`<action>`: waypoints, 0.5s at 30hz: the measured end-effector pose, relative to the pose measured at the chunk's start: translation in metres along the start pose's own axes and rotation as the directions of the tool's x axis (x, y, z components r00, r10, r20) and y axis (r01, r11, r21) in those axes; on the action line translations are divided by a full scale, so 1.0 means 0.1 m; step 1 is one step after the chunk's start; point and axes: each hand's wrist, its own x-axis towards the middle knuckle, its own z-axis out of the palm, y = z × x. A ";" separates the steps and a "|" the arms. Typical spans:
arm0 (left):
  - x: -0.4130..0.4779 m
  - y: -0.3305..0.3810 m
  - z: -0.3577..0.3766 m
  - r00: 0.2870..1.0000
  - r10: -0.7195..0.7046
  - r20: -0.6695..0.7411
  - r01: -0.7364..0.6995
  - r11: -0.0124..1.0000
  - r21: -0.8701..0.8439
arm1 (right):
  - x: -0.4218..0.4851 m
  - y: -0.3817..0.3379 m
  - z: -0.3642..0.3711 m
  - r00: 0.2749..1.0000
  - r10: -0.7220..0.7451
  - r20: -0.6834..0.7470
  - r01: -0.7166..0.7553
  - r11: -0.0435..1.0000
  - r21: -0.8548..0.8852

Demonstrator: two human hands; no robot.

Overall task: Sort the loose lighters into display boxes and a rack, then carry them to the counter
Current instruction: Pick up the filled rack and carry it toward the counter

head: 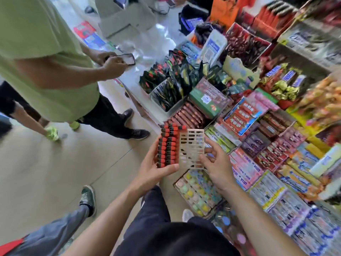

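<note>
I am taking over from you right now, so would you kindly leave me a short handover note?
Left hand: grips the lighter-filled left side of the rack.
Right hand: holds the rack's empty right side, thumb on its front.
Lighters: red and black, filling the left columns; the right slots are empty.
Done: about half the rack is loaded, held in the air beside the snack display.
Left: fill the empty slots, then carry the rack to the counter. No loose lighters or display boxes are identifiable in view.
</note>
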 end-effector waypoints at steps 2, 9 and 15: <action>0.31 0.15 -0.09 0.999 0.033 0.031 -0.033 0.999 0.025 | 0.22 -0.15 0.05 0.999 -0.011 -0.050 0.013 0.999 0.035; 1.47 0.61 -0.48 0.985 0.167 0.049 -0.170 0.982 0.080 | 1.10 -0.61 0.39 0.971 -0.011 -0.240 0.029 0.997 0.073; 2.29 0.99 -0.77 0.979 0.204 0.000 -0.203 0.974 0.103 | 1.72 -1.12 0.69 0.935 -0.035 -0.352 0.064 0.996 0.068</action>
